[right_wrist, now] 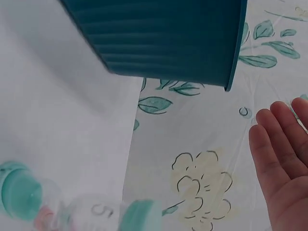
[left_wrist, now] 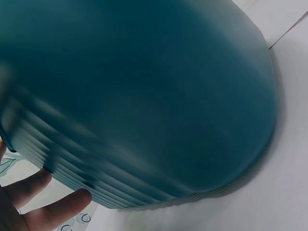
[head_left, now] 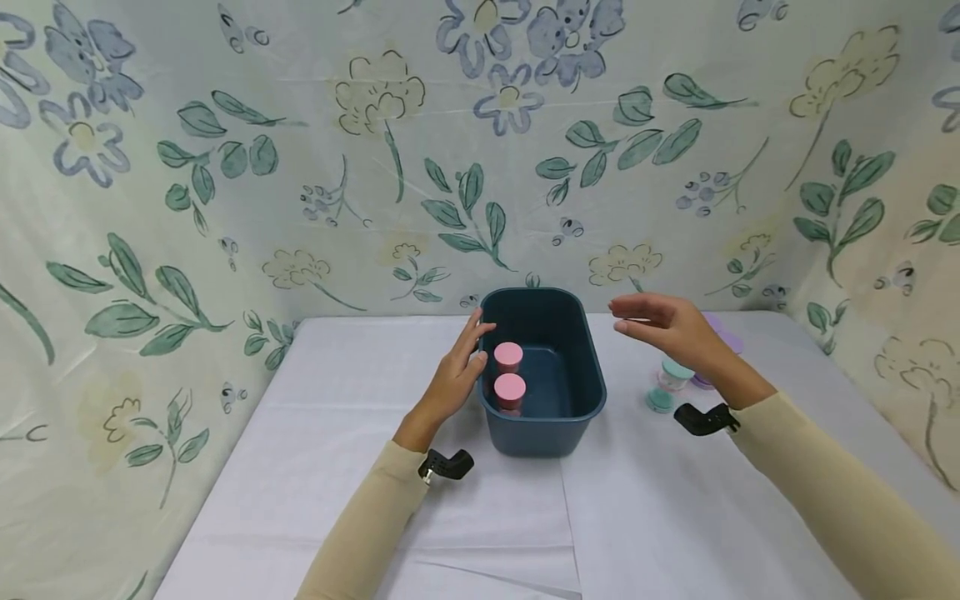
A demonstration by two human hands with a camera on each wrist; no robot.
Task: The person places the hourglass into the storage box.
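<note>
A dark blue plastic bin (head_left: pixel 543 437) stands at the table's back middle. Inside, along its left wall, are two small pink-lidded jars (head_left: pixel 510 388). My left hand (head_left: pixel 452 379) touches the bin's left side near the rim, one finger reaching over the edge. In the left wrist view, fingers (left_wrist: pixel 60 210) lie fairly straight beside the bin's ribbed outer wall (left_wrist: pixel 96 168). To the right of the bin, my right hand (head_left: pixel 667 329) hovers in the air, fingers extended and nothing held. Below it, clear jars with teal lids (head_left: pixel 677 369) stand close together, partly hidden by the arm.
Purple-lidded pieces (head_left: pixel 729 340) sit behind the right wrist, partly covered. A white cloth (head_left: pixel 360 358) with creases covers the table. Behind it hangs a flower-printed curtain (head_left: pixel 300 167), close to the bin's far end.
</note>
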